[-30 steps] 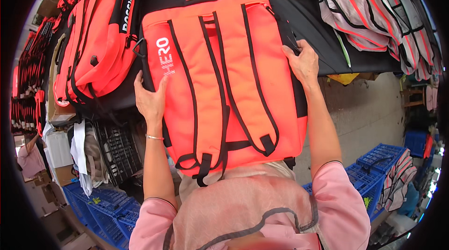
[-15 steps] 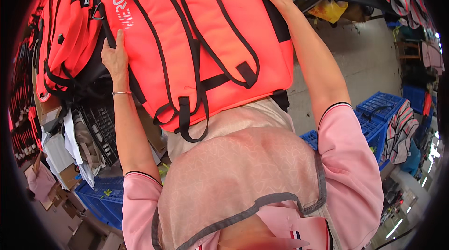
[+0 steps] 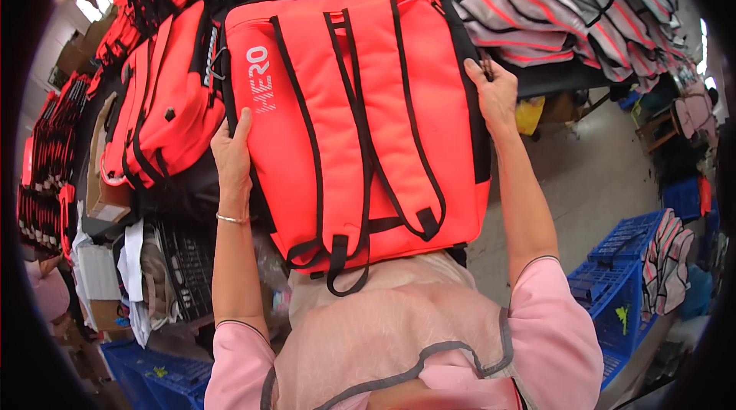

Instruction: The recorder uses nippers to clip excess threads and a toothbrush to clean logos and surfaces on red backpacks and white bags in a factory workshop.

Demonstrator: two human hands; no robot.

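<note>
Red-orange backpack held between both hands, strap side up, its lower end near the wearer's front and its upper part over the black-covered desk. Judged light for its bulk and soft-walled; some form seems to be kept by padding, though sagging may be expected if only one side is lifted. Fabric looks matt and not slippery; little fragility is suspected. Best hold is judged to be by the two black side panels, level with each other, the loose shoulder straps left free. By the left hand, the near side edge is gripped, thumb laid on the front panel, fingers wrapped out of sight behind. The right hand is partly curled at the opposite side panel, set farther forward; a small dark item shows among its fingers, and what is actually gripped cannot be told. Both forearms are extended forward, elbows spread. A second backpack is noted left of the left hand; grey fabric pieces with red trim lie beyond the right.
</note>
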